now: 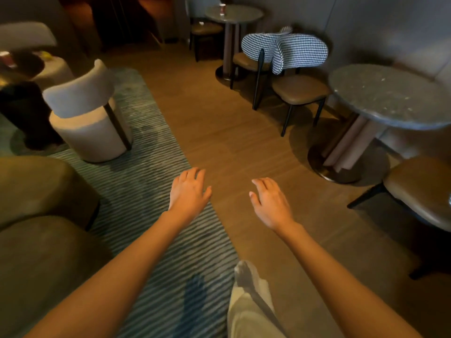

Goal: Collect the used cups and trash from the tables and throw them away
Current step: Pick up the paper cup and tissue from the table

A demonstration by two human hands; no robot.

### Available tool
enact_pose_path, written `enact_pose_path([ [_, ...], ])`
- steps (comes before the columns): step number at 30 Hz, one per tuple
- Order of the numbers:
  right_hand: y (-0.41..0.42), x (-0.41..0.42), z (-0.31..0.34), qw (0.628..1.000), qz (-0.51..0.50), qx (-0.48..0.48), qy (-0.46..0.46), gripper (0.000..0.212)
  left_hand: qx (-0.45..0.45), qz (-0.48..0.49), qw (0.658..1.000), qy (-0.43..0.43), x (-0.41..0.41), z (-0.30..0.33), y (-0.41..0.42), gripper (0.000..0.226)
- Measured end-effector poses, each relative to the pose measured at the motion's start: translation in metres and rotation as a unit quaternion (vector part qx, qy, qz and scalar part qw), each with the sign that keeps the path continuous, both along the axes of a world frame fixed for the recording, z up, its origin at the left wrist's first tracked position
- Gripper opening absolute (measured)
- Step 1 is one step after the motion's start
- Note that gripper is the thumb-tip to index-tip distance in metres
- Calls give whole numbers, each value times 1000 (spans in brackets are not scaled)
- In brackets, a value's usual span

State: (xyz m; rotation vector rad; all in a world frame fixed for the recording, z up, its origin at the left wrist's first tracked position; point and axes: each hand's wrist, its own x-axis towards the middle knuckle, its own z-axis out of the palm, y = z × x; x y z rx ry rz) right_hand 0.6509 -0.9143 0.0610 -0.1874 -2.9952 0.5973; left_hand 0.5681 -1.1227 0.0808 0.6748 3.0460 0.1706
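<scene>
A: Over the wooden floor [244,147], beside the striped rug [151,167], both arms are stretched forward. Left hand [188,191] flat, fingers relaxed, nothing in it.

B: Right hand [271,203] the same, fingers loose and bare. Where's the cup?

A: One paper cup [222,9] stands far off on the round table [241,14] at the back. Nearer, right, a second round stone table [390,96].
</scene>
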Motion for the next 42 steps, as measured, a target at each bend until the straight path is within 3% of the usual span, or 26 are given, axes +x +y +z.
enact_pose_path([
  [10, 126, -227, 21, 1000, 5, 15, -16, 44, -15, 63, 998, 4, -210, 14, 95, 52],
  [18, 126, -427, 0, 997, 68, 16, -32, 44, -59, 109, 992, -29, -384, -17, 91, 51],
  [23, 124, -564, 8, 997, 58, 22, -45, 44, -58, 127, 990, -29, -521, -12, 81, 49],
  [27, 131, -660, 19, 999, 36, 19, -15, 44, -58, 111, 992, 0, -623, -1, 89, 48],
  [33, 153, -788, 10, 998, 42, 17, -41, 46, -24, 104, 994, 38, -751, -11, 110, 48],
  [42, 219, -1047, 5, 997, 65, 39, 6, 42, 8, 111, 991, 74, -1000, -4, 172, 43],
])
